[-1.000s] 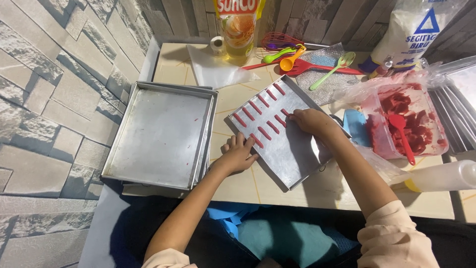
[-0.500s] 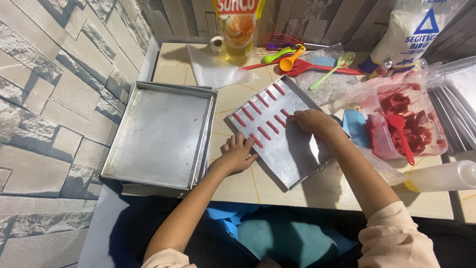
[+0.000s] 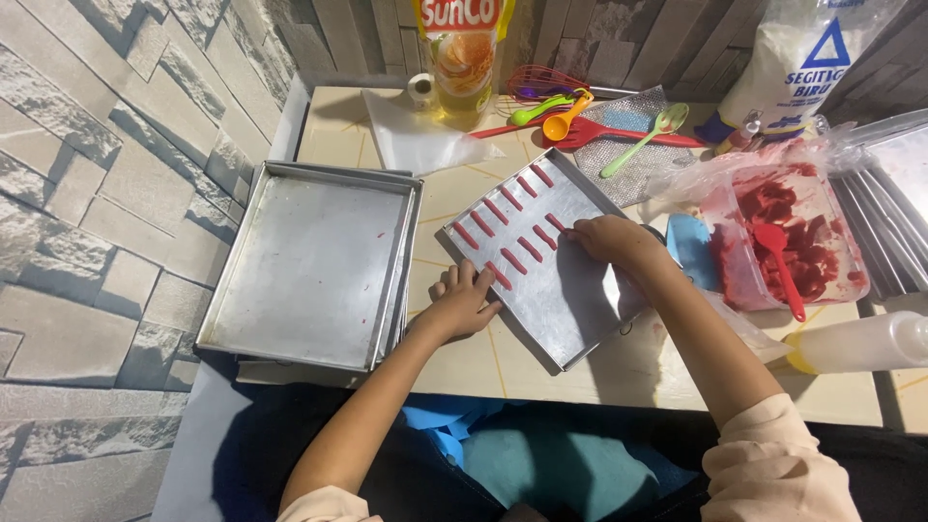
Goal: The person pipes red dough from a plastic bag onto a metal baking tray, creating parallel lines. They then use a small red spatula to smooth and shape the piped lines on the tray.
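A metal baking tray lies at an angle on the tiled counter, with several short red dough sticks laid in rows on its far half. My left hand rests flat on the tray's near left edge, fingers spread, touching the nearest stick. Over the tray's right side, my right hand is curled, its fingertips pressed down by a red stick; whether it pinches dough is hidden.
A stack of empty metal trays sits at left beside the stone wall. A plastic tub of red dough with a red spatula stands at right, by a squeeze bottle. Coloured spoons, an oil pouch and a flour bag line the back.
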